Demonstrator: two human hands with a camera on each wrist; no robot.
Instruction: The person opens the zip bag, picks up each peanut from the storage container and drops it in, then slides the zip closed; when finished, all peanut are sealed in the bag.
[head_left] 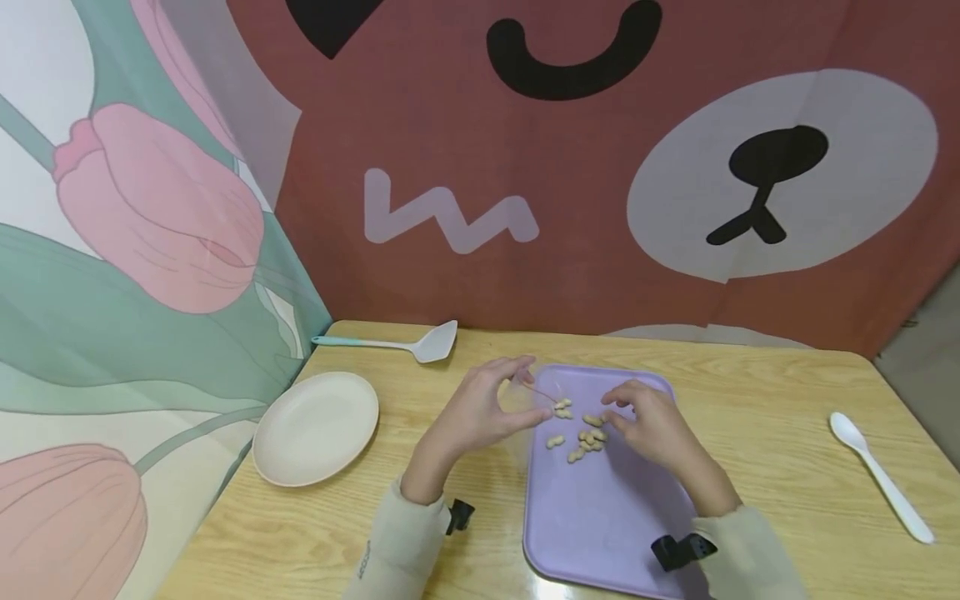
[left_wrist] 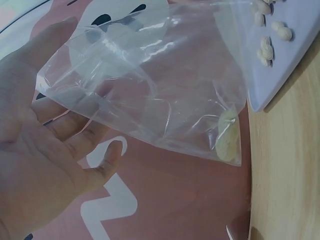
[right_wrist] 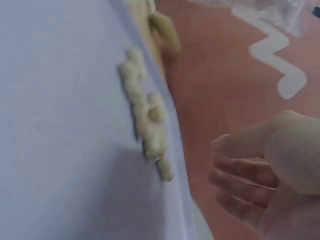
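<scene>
My left hand [head_left: 480,408] holds a clear plastic bag [left_wrist: 165,95] by its upper part, with thumb and fingers spread apart. In the left wrist view a pale yellowish lump [left_wrist: 227,137] lies in the bag's bottom corner. Several unshelled peanuts [head_left: 592,442] are scattered on the far part of a purple tray [head_left: 600,517]. My right hand [head_left: 648,421] hovers over the tray's right side, fingertips close to the peanuts. Its fingers are loosely bent, and in the right wrist view nothing shows between them.
A cream plate [head_left: 315,429] lies on the wooden table [head_left: 465,533] at the left, with a spatula [head_left: 435,342] behind it. A white spoon [head_left: 881,479] rests at the far right. A printed cloth [head_left: 450,283] hangs along the table's back edge.
</scene>
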